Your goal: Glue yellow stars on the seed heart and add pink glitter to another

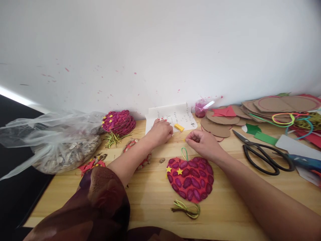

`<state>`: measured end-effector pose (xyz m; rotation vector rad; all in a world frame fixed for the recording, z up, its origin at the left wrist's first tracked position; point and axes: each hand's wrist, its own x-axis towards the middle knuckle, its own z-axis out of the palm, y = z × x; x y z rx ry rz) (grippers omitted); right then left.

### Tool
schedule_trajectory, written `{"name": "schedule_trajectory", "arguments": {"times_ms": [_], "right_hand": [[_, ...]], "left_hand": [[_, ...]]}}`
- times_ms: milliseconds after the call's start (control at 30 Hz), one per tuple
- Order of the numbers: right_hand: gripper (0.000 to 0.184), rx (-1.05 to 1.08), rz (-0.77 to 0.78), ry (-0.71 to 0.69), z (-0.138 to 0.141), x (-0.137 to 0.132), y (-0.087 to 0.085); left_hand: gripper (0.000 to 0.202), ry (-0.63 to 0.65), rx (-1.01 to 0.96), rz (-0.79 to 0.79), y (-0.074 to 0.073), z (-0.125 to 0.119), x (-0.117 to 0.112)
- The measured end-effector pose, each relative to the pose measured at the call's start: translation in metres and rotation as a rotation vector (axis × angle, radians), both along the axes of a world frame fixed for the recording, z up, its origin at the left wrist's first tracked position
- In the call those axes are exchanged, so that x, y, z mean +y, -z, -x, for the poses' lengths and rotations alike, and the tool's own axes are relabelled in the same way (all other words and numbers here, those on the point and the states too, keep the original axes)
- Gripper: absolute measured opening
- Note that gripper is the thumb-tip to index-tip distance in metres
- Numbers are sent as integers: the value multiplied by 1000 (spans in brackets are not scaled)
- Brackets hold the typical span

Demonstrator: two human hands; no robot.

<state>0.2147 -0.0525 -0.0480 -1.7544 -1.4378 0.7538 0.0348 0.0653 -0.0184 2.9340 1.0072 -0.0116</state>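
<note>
A red heart [191, 179], covered in pink-red seeds and two yellow stars with a green loop on top, lies on the wooden table [150, 197]. My left hand [160, 132] rests closed on the edge of a white sheet [173, 117] holding small star stickers, beside a yellow strip [179, 127]. My right hand [203, 142] hovers just above the heart's loop, fingers pinched on something tiny and yellow.
A plastic bag of seed shells [60, 147] and a stack of finished hearts [119, 122] sit at the left. Black scissors [260, 155], a glue gun [304, 162], cardboard cutouts [220, 124], coloured cords [288, 118] and a pink jar [200, 108] fill the right. Green raffia [187, 209] lies near the front.
</note>
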Motion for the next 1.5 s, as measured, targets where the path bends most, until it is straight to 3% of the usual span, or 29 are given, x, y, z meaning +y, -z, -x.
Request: {"name": "schedule_trajectory", "arguments": {"times_ms": [333, 533, 700, 1067, 1500], "right_hand": [[14, 2, 6, 2, 0, 0, -1], [16, 9, 8, 2, -1, 0, 1], [18, 15, 1, -4, -2, 0, 1], [21, 20, 11, -13, -2, 0, 0], [21, 12, 14, -11, -1, 0, -2]], "left_hand": [[15, -71, -72, 40, 0, 8, 9], [17, -105, -127, 55, -11, 10, 13], [15, -198, -175, 34, -17, 13, 29], [16, -288, -212, 76, 1, 24, 49], [30, -242, -312, 154, 12, 28, 50]]}}
